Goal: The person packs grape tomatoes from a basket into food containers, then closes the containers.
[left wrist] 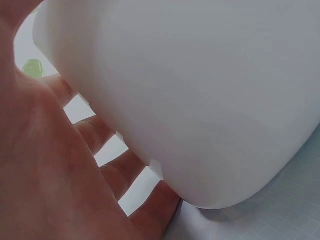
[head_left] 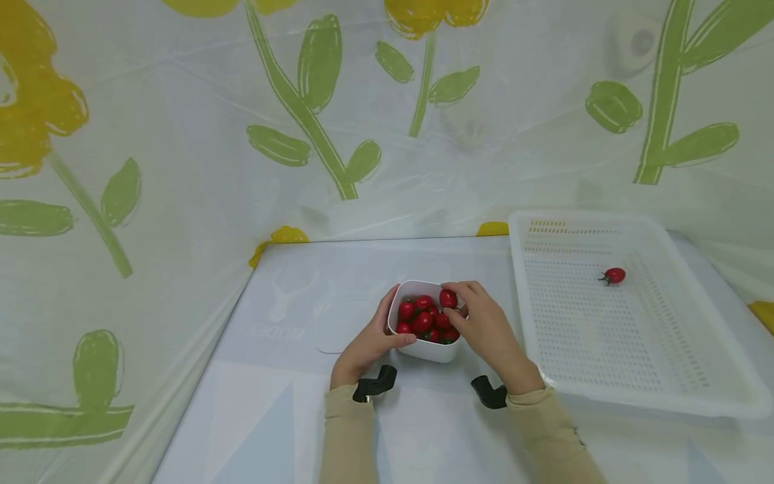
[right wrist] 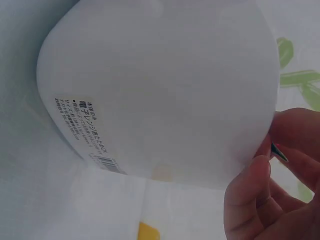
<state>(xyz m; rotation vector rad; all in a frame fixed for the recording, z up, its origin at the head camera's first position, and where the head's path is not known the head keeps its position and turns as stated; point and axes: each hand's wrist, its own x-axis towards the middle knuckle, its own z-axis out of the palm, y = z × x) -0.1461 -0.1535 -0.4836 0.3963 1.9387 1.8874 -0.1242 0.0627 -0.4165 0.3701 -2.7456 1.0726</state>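
Observation:
A white square container with several red cherry tomatoes in it sits on the table in the head view. My left hand grips it from the left, thumb over the front rim; in the left wrist view the fingers spread along its white side. Thumb and fingers of my right hand pinch one cherry tomato at the container's right rim, over the others. The right wrist view shows a printed label on the container wall and a green leaf tip between the fingers.
To the right stands a large white perforated basket, with a single cherry tomato lying toward its back. A pale sheet with printed flowers hangs behind the table.

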